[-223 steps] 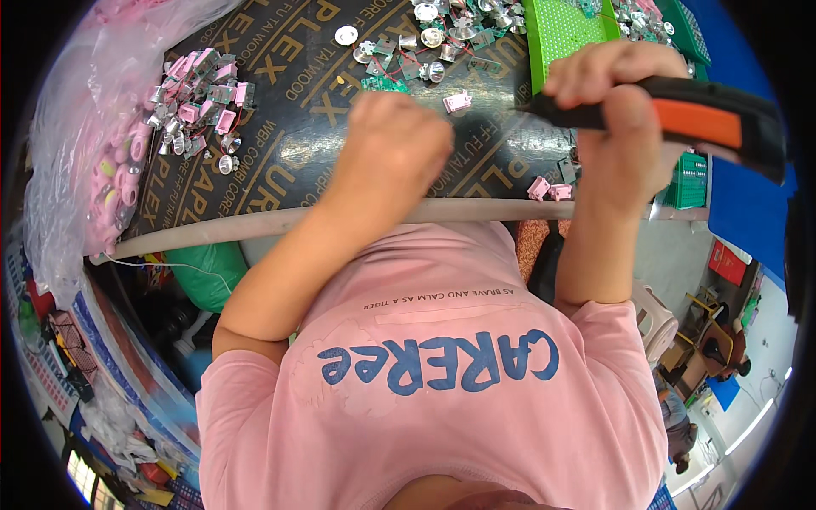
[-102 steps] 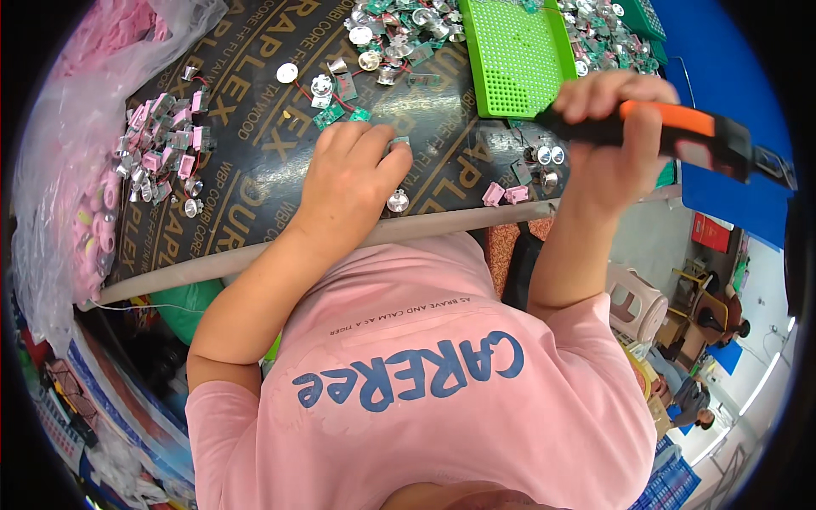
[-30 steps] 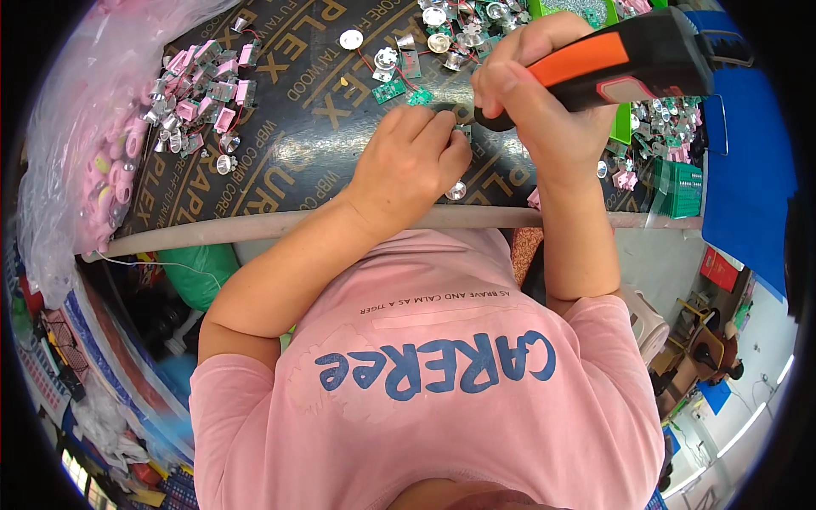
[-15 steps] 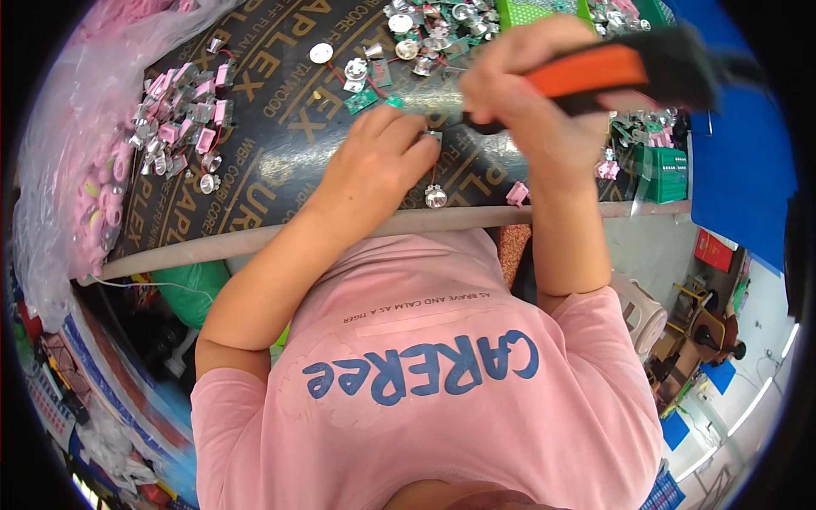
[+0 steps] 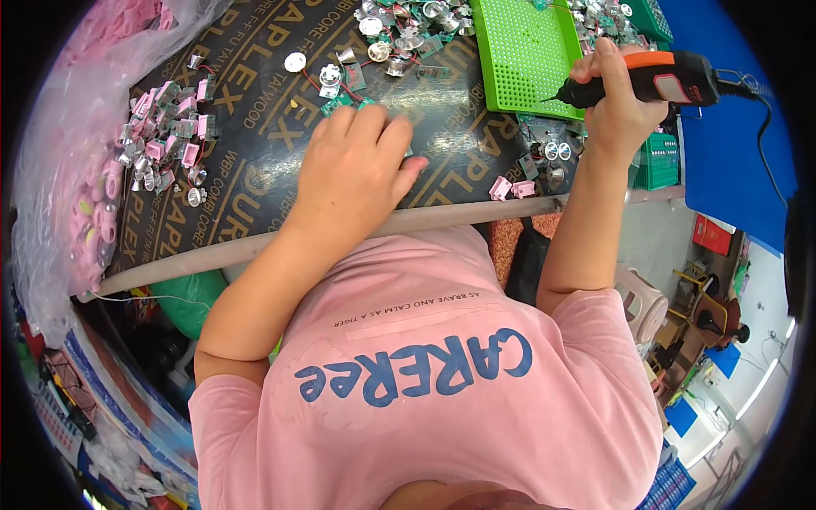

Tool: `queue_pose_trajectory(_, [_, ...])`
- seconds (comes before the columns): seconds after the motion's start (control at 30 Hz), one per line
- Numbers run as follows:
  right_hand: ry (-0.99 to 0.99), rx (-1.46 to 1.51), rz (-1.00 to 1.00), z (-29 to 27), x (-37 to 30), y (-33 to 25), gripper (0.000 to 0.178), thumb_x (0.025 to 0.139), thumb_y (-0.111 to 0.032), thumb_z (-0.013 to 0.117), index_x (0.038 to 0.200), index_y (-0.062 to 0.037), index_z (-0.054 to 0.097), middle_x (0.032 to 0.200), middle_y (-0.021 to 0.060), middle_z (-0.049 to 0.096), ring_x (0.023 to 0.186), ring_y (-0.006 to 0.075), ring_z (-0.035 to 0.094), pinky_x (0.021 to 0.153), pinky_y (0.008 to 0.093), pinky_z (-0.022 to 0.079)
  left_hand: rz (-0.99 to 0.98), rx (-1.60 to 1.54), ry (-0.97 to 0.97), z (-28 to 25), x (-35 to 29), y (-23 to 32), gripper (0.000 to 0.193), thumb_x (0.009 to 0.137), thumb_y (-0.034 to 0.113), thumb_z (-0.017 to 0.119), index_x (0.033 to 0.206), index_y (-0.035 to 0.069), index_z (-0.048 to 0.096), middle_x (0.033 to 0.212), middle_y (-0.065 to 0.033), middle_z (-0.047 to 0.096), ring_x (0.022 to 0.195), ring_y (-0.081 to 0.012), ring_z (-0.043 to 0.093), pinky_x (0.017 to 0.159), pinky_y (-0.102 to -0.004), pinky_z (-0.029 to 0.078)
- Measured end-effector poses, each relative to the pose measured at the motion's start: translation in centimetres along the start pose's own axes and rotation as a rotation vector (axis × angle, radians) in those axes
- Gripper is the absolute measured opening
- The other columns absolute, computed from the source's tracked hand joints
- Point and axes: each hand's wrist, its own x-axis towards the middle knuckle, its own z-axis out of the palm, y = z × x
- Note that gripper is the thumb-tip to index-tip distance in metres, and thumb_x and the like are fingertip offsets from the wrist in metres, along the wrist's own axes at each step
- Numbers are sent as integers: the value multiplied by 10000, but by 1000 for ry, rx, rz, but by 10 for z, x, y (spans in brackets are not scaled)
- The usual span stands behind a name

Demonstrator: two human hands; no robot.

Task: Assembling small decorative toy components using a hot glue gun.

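My right hand (image 5: 614,110) is closed around a black and orange corded electric screwdriver (image 5: 659,78). Its thin tip points left, over the edge of a green perforated tray (image 5: 501,89). My left hand (image 5: 353,170) is over the dark board, palm down with bent fingers and the thumb apart. Its fingertips reach small green circuit boards (image 5: 336,104) with wires and a silver lamp reflector (image 5: 330,76); the undersides of the fingers are hidden. Two pink plastic housings (image 5: 512,188) lie by the front edge, near more reflectors (image 5: 558,151) and boards.
Pink housings with reflectors (image 5: 174,127) are heaped at left, beside a clear plastic bag (image 5: 64,153) of pink parts. More boards and reflectors (image 5: 408,38) are piled at the back. A green box (image 5: 659,161) stands at right, and the screwdriver's cord (image 5: 769,136) hangs beyond.
My right hand has moved right with the screwdriver, away from my left hand. My left hand has shifted slightly left. The reflector beside it no longer shows; two pink housings now show near the edge.
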Motion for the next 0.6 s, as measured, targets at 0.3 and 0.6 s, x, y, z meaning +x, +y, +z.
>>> queue_pose_trajectory(0.3, [1, -166, -56, -2, -2, -2, 132, 907, 37, 761, 893, 18, 631, 708, 138, 651, 594, 219, 632, 630, 387, 568, 53, -154, 37, 15, -9, -6, 314, 787, -24, 774, 1082, 15, 675, 1207, -139, 680, 1070, -363, 657, 930, -447, 549])
queue_pose_trajectory(0.6, [29, -77, -65, 1, -1, -5, 115, 900, 12, 770, 881, 27, 658, 686, 120, 664, 583, 210, 646, 631, 367, 560, -24, -106, 35, 11, -13, -2, 303, 796, -59, 764, 1084, -12, 682, 1191, -159, 664, 1074, -365, 652, 930, -437, 549])
